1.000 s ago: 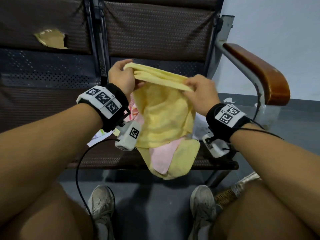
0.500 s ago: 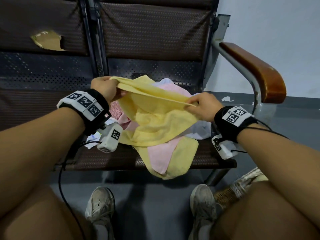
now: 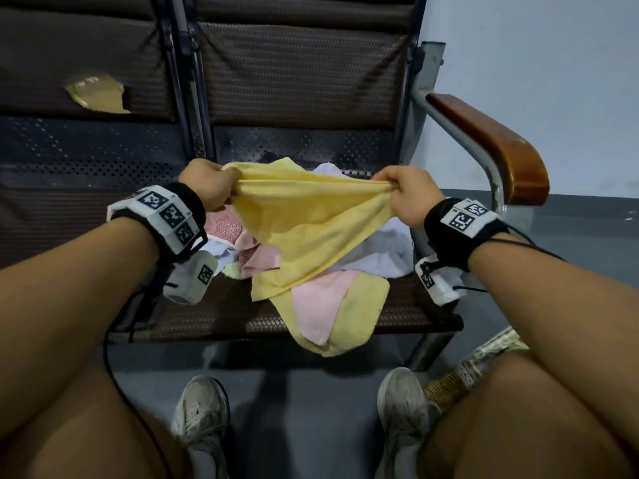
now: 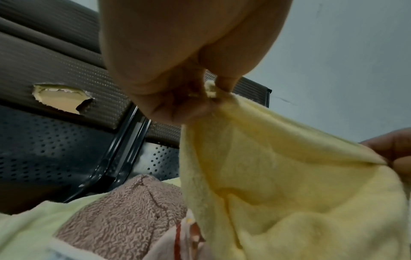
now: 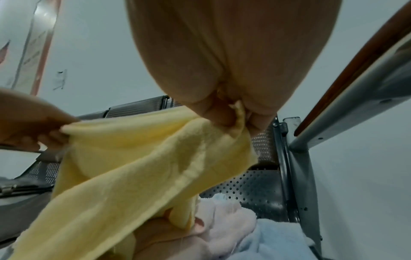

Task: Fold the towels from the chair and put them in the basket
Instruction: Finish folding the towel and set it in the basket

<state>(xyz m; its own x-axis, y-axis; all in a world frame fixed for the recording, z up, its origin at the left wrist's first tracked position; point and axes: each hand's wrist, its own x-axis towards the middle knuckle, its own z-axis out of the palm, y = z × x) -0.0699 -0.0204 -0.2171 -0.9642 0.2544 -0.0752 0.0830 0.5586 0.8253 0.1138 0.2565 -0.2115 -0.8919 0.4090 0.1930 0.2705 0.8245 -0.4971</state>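
Observation:
A yellow towel (image 3: pixel 311 229) (image 4: pixel 289 184) (image 5: pixel 138 158) is stretched between my hands above the chair seat (image 3: pixel 214 316), its doubled top edge taut and its lower part draped on the pile. My left hand (image 3: pixel 211 188) (image 4: pixel 200 91) pinches the left end. My right hand (image 3: pixel 404 195) (image 5: pixel 235 114) pinches the right end. Under it lie a pink towel (image 3: pixel 321 302), another yellow towel (image 3: pixel 359 319) hanging over the seat front, a pale blue towel (image 3: pixel 383 250) and a fuzzy pink one (image 3: pixel 224 226). A woven basket (image 3: pixel 449 385) peeks out beside my right knee.
The chair's wooden armrest (image 3: pixel 491 146) rises at the right on a grey metal frame. A torn hole (image 3: pixel 96 96) marks the neighbouring backrest at left. My shoes (image 3: pixel 200 409) stand on the grey floor below the seat. A cable hangs from my left wrist.
My hands have come down from chest height and moved apart, pulling the yellow towel's top edge taut and wide. Its lower part now rests on the pile.

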